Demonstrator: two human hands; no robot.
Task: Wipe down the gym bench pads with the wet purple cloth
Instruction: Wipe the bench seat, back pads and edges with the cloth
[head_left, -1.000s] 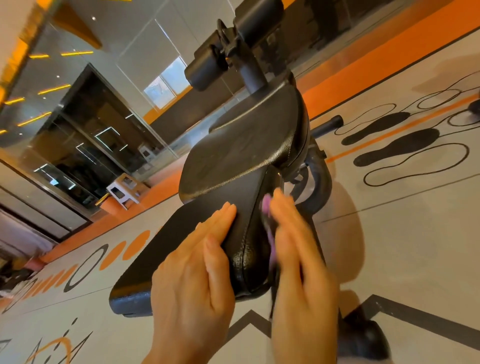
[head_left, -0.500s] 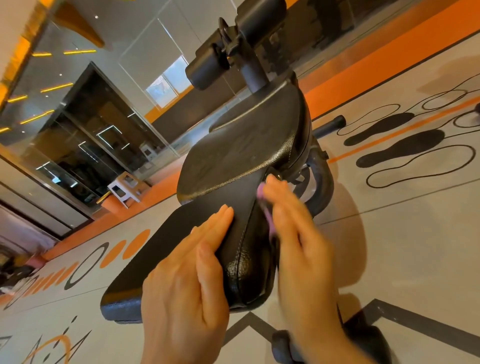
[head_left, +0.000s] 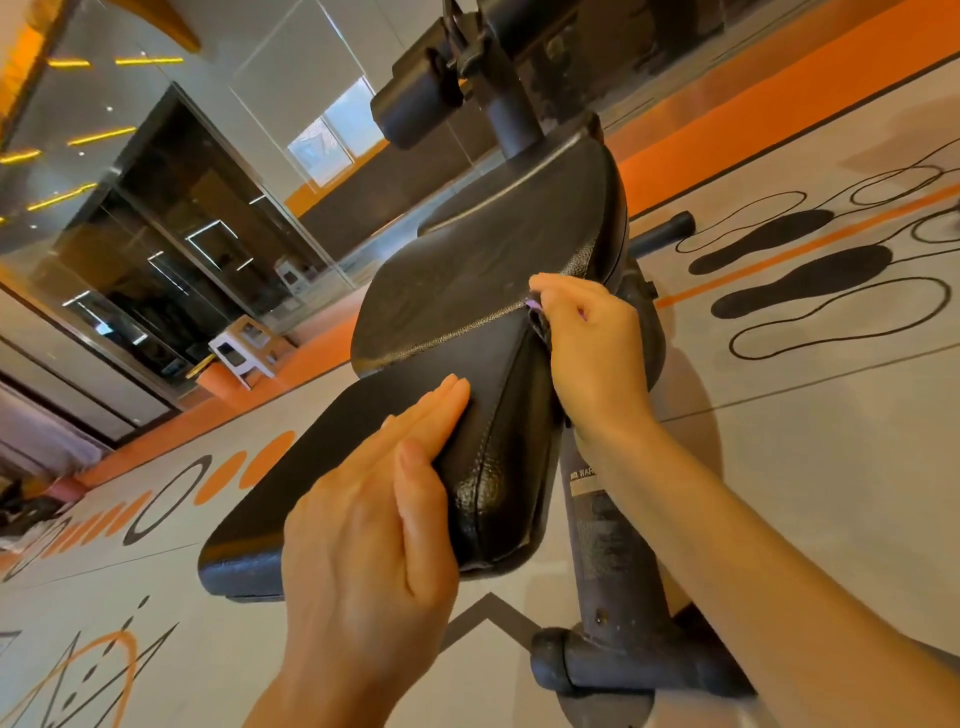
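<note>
1. the right hand (head_left: 592, 343) has its fingers curled round the wet purple cloth (head_left: 534, 306), of which only a small lilac edge shows at the knuckles; it sits at the gap where the long black leather back pad (head_left: 483, 441) meets the raised black leather seat pad (head_left: 498, 270).
2. the left hand (head_left: 363, 525) lies flat on the near part of the back pad, fingers straight and together, thumb over the pad's stitched side edge; it holds nothing and seems to steady the bench.
3. risk: the cloth is bunched small inside the fist, so little of it may touch the leather and the wipe could leave the seam and the seat pad's underside dirty.
4. risk: the hand is in the narrow gap beside the dark metal frame post (head_left: 608, 545); a quick stroke could catch the cloth or knuckles on the hinge hardware, which is hidden from view.
5. risk: a wet cloth squeezed this tightly may drip onto the grey patterned floor (head_left: 805, 467).
6. against one second ago: the right hand lay flat along the back pad's side with straight fingers; it is now higher, at the junction of the pads, and curled. the left hand has stayed flat in much the same place. the view has shifted slightly, showing the frame post's foot.
</note>
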